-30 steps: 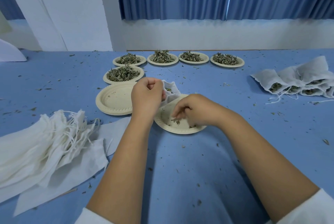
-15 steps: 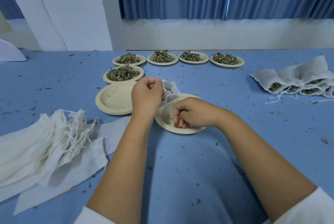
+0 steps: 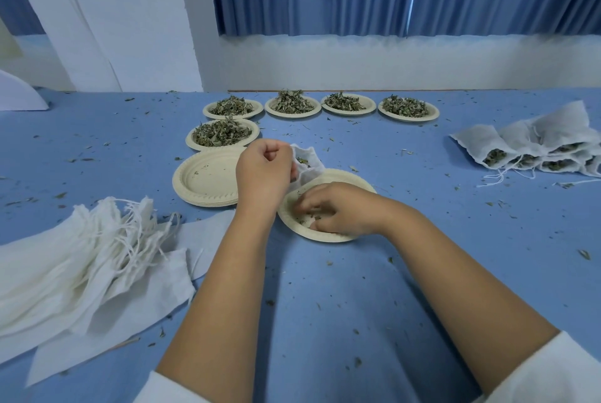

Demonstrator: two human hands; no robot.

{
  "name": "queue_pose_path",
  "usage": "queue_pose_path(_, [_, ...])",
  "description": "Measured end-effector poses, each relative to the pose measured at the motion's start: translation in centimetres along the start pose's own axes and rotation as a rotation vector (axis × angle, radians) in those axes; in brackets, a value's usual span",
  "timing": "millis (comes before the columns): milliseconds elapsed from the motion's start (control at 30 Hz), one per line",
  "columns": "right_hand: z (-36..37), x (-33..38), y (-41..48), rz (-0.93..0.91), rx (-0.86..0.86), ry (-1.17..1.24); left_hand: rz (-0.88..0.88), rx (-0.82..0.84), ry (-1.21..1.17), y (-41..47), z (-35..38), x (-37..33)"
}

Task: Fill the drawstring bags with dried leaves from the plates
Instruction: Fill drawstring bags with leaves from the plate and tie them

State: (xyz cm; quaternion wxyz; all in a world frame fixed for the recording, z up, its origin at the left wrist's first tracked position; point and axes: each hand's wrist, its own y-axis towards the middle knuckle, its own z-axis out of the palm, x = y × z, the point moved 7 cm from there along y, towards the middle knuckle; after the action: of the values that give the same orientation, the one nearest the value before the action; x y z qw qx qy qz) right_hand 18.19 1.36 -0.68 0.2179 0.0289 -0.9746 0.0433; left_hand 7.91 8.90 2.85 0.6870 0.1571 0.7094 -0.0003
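Across the whole scene a blue table [image 3: 422,272] is stretching away toward the far curtains, and green crumbs are lying scattered over it. At the near left, a big loose pile of empty white bags [image 3: 65,266] is sprawling with its strings tangled on top. At the far right, a smaller heap of filled bags [image 3: 536,149] is lying with leaves showing at the mouths. Along the far edge, four heaped plates [image 3: 292,115] are sitting in a row, and a fifth heaped plate [image 3: 192,142] is sitting just nearer, below the leftmost one. A stack of empty plates [image 3: 205,179] is resting just in front of that. To its right, the near plate [image 3: 344,173] is lying almost bare. The left hand [image 3: 263,175] is curling closed and pinching the edge of a drawstring bag [image 3: 307,163], holding it open-mouthed at the plate's far left rim with dried leaves [image 3: 302,160] showing inside. The right hand [image 3: 341,210] is resting on the near plate with fingers bent down among a few scraps; whether it is pinching any, I cannot tell.
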Motion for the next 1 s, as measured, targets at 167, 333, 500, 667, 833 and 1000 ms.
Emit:
queue_pose_path(167, [0.2,0.5,0.3,-0.048,-0.049,0.071,0.007,0.003,0.007,0.0,0.1,-0.1])
queue_pose_path(333, [0.0,0.2,0.3,-0.007,-0.073,0.091,0.008,0.007,0.011,-0.1,0.1,-0.1])
queue_pose_path(500, [-0.1,0.5,0.2,0.009,-0.085,0.045,0.0,0.004,0.007,-0.2,0.1,-0.1])
queue_pose_path(667, [0.0,0.6,0.0,0.021,-0.09,0.032,0.001,0.004,0.019,-0.3,0.0,-0.2])
queue_pose_path(833, [-3.3,-0.6,-1.4,0.094,-0.244,0.292,-0.001,0.001,0.036,-0.3,0.0,-0.3])
queue_pose_path(1000, [-6.1,-1.2,-2.4,0.098,-0.569,0.605,0.008,0.037,0.049,-0.5,0.3,-0.5])
